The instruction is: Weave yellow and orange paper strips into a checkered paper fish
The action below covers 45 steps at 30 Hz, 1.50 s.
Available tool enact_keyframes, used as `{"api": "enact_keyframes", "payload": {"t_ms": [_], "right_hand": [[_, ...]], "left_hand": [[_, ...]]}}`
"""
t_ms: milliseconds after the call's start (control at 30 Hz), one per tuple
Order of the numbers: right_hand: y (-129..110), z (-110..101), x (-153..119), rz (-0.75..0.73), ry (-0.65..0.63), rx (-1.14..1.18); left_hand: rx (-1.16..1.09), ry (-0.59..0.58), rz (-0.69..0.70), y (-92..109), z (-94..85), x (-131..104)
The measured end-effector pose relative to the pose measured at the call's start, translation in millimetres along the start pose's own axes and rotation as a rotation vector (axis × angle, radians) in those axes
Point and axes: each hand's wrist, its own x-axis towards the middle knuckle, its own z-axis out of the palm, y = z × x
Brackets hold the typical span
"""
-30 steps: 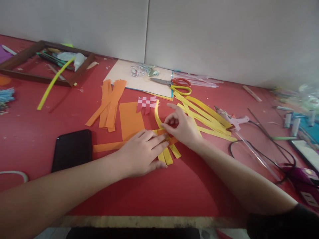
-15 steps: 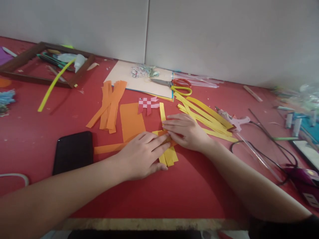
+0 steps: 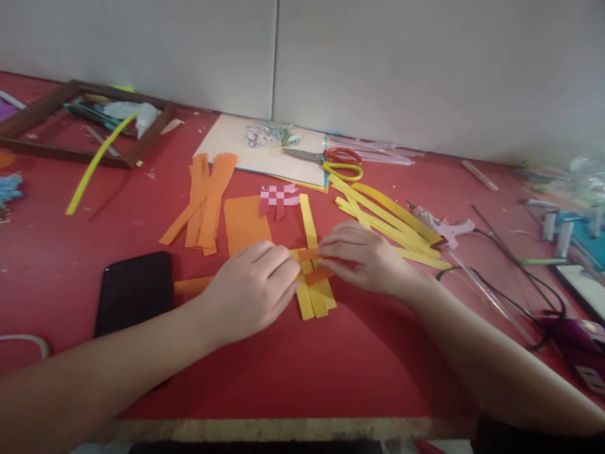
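Yellow paper strips lie side by side, with orange paper strips crossing them in a small weave. My left hand is closed at the left edge of this weave, its fingertips pinching an orange strip whose tail sticks out to the left. At the right edge, my right hand has its fingers closed on the right ends of the orange strips; the thumb is hidden. One longer yellow strip reaches away from the weave. Behind it lies a pink checkered paper fish, partly over an orange paper sheet.
Loose orange strips and a black phone lie left. To the right are loose yellow strips and a glue gun with its cord. Scissors rest on a pale sheet; a brown frame stands far left.
My left hand has drawn back to the left and curled, uncovering more of the weave. My right hand has shifted slightly right and down, to the orange ends.
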Motion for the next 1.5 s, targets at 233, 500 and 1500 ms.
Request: {"api": "enact_keyframes", "payload": {"t_ms": [233, 500, 1500], "right_hand": [[5, -6, -3, -0.086, -0.127, 0.008], [7, -9, -2, -0.137, -0.164, -0.045], [0, -7, 2, -0.163, -0.136, -0.091]], "left_hand": [[0.003, -0.104, -0.187, -5, -0.7, -1], [-0.104, -0.150, -0.304, -9, 5.2, 1], [-0.068, -0.156, -0.158, -8, 12.1, 5]]}}
